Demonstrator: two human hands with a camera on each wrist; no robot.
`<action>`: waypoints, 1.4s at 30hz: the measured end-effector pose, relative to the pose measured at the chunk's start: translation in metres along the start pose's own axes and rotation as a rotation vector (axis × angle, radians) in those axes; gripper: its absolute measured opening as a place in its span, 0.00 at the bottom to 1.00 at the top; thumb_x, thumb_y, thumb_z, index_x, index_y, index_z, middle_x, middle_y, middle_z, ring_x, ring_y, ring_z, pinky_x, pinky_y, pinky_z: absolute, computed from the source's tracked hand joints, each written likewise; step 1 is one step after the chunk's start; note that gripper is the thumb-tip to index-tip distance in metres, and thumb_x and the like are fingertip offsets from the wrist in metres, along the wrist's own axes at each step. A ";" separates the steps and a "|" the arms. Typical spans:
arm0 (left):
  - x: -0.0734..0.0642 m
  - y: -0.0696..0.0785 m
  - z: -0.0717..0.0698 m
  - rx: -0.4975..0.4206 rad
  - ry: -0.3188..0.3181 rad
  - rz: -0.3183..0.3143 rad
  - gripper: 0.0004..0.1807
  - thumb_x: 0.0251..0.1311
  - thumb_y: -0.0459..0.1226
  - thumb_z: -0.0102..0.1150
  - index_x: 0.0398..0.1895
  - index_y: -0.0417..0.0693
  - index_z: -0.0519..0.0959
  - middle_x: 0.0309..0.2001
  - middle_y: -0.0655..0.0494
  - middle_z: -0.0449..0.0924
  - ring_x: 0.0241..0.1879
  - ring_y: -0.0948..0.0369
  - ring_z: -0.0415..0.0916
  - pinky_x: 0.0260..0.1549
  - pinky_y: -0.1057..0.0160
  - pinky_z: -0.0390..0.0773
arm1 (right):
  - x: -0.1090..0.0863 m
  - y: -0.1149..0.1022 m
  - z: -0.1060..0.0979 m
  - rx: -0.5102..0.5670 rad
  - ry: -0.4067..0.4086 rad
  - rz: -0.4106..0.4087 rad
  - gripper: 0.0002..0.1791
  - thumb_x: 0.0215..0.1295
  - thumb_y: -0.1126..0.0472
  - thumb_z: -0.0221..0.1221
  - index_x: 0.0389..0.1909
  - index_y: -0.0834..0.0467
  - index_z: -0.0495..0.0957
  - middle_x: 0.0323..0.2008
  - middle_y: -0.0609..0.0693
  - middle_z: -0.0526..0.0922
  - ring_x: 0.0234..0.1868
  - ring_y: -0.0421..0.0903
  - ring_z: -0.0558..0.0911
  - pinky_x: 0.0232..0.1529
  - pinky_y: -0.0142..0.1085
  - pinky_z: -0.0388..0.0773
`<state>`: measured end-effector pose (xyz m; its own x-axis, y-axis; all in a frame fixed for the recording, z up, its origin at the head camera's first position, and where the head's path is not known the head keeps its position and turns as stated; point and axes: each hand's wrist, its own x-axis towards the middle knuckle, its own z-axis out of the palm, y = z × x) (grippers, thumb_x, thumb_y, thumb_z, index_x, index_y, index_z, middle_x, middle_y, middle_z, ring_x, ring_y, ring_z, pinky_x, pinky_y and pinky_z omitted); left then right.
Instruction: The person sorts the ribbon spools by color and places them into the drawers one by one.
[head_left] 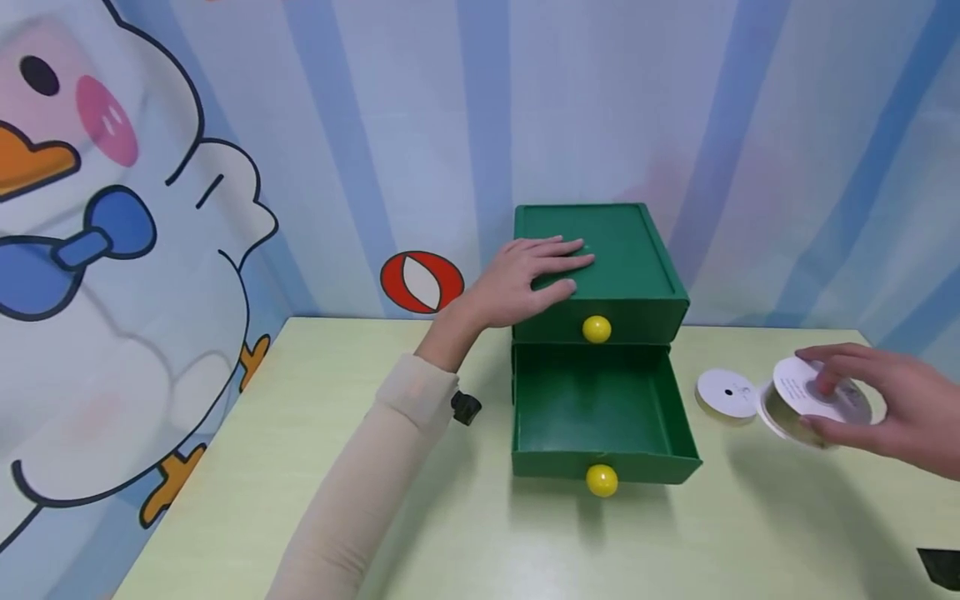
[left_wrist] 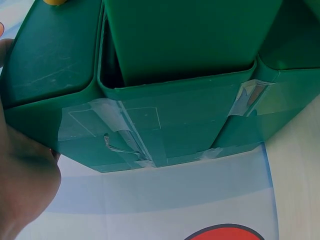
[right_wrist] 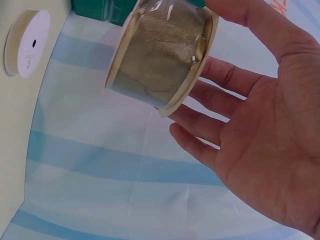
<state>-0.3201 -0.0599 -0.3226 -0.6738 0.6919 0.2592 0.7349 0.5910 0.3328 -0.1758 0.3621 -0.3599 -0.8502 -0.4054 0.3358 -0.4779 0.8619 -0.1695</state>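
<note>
My left hand point(head_left: 525, 282) rests on the top of a green two-drawer cabinet point(head_left: 626, 242), its fingers spread out. The cabinet's upper drawer point(head_left: 547, 323) is closed, while the lower drawer point(head_left: 547, 465) is pulled out. To the right, my right hand point(head_left: 896, 404) holds a wide gold ribbon spool point(right_wrist: 160, 55) with white-faced flanges, raised above the table with its printed face upward. Beside it a narrower ribbon spool point(head_left: 726, 395) lies flat on the table, close to the cabinet. Clear tape point(left_wrist: 115, 120) runs over the cabinet's side in the left wrist view.
The pale table point(head_left: 315, 433) runs up to a blue striped backdrop point(head_left: 420, 150) printed with a white duck point(head_left: 150, 350). A yellow knob point(head_left: 602, 481) sticks out from the lower drawer's front. A small black object point(head_left: 465, 407) shows by the left sleeve.
</note>
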 end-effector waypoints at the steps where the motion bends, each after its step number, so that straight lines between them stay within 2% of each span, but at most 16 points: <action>1: -0.001 0.000 0.000 0.003 -0.001 0.000 0.28 0.81 0.50 0.47 0.80 0.59 0.70 0.83 0.58 0.61 0.85 0.56 0.49 0.82 0.51 0.45 | 0.001 -0.001 0.000 0.008 0.009 -0.007 0.23 0.41 0.57 0.85 0.28 0.44 0.77 0.54 0.62 0.87 0.45 0.50 0.85 0.32 0.28 0.71; 3: -0.001 0.000 0.001 0.004 -0.003 -0.001 0.28 0.81 0.50 0.47 0.80 0.59 0.69 0.83 0.58 0.61 0.85 0.56 0.49 0.82 0.50 0.46 | 0.003 -0.003 -0.001 0.027 0.029 -0.017 0.24 0.41 0.59 0.85 0.28 0.44 0.76 0.53 0.60 0.87 0.45 0.40 0.82 0.33 0.25 0.70; 5: -0.002 0.000 0.001 0.002 -0.003 -0.004 0.28 0.81 0.50 0.47 0.80 0.59 0.69 0.83 0.58 0.60 0.85 0.56 0.48 0.82 0.50 0.46 | 0.005 -0.007 -0.002 0.036 0.042 -0.021 0.24 0.41 0.60 0.84 0.28 0.43 0.76 0.54 0.58 0.87 0.44 0.36 0.80 0.33 0.24 0.69; 7: -0.003 0.000 0.002 0.001 -0.002 -0.008 0.28 0.81 0.50 0.47 0.80 0.59 0.69 0.83 0.58 0.60 0.85 0.56 0.48 0.82 0.50 0.45 | 0.008 -0.013 -0.004 0.040 0.042 -0.022 0.23 0.42 0.60 0.84 0.29 0.44 0.76 0.54 0.58 0.86 0.45 0.41 0.83 0.33 0.25 0.71; 11: -0.001 -0.001 0.001 0.005 0.003 -0.005 0.28 0.81 0.50 0.47 0.80 0.59 0.70 0.83 0.58 0.61 0.85 0.56 0.48 0.82 0.51 0.45 | 0.015 -0.026 -0.009 0.036 0.020 -0.013 0.21 0.45 0.59 0.83 0.30 0.46 0.77 0.57 0.59 0.84 0.46 0.60 0.85 0.32 0.32 0.75; 12: 0.000 -0.001 0.001 0.007 0.003 -0.002 0.28 0.81 0.50 0.47 0.80 0.59 0.70 0.83 0.58 0.61 0.85 0.56 0.48 0.82 0.51 0.45 | 0.017 -0.029 -0.010 0.038 0.017 -0.012 0.21 0.46 0.58 0.83 0.30 0.46 0.77 0.57 0.59 0.84 0.47 0.61 0.85 0.32 0.33 0.76; 16: 0.003 -0.001 -0.001 0.012 0.001 0.004 0.28 0.81 0.50 0.48 0.80 0.59 0.70 0.83 0.58 0.61 0.85 0.56 0.49 0.82 0.51 0.45 | 0.025 -0.040 -0.015 0.044 -0.022 -0.006 0.19 0.50 0.57 0.82 0.33 0.46 0.78 0.60 0.60 0.83 0.49 0.61 0.84 0.31 0.34 0.77; 21: 0.005 0.000 -0.001 0.019 -0.003 0.007 0.28 0.81 0.50 0.47 0.80 0.60 0.70 0.83 0.59 0.61 0.85 0.57 0.49 0.82 0.52 0.45 | 0.029 -0.049 -0.015 0.082 -0.021 -0.037 0.20 0.51 0.58 0.82 0.34 0.46 0.78 0.62 0.58 0.82 0.52 0.60 0.83 0.30 0.34 0.77; 37: -0.001 -0.001 0.001 -0.009 0.017 0.017 0.28 0.80 0.50 0.48 0.79 0.58 0.71 0.82 0.58 0.62 0.84 0.56 0.49 0.82 0.49 0.45 | 0.038 -0.074 -0.008 0.198 -0.057 -0.123 0.18 0.57 0.54 0.80 0.42 0.43 0.80 0.70 0.51 0.78 0.59 0.52 0.79 0.38 0.34 0.79; 42: 0.000 0.000 0.002 -0.015 0.012 0.021 0.28 0.80 0.49 0.48 0.79 0.58 0.71 0.82 0.57 0.62 0.84 0.55 0.50 0.82 0.49 0.46 | 0.043 -0.086 -0.008 0.256 -0.091 -0.153 0.16 0.60 0.53 0.78 0.42 0.41 0.80 0.71 0.51 0.77 0.62 0.53 0.79 0.38 0.34 0.80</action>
<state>-0.3203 -0.0588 -0.3242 -0.6590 0.6992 0.2774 0.7479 0.5700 0.3401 -0.1694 0.2734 -0.3240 -0.7749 -0.5601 0.2928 -0.6321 0.6889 -0.3549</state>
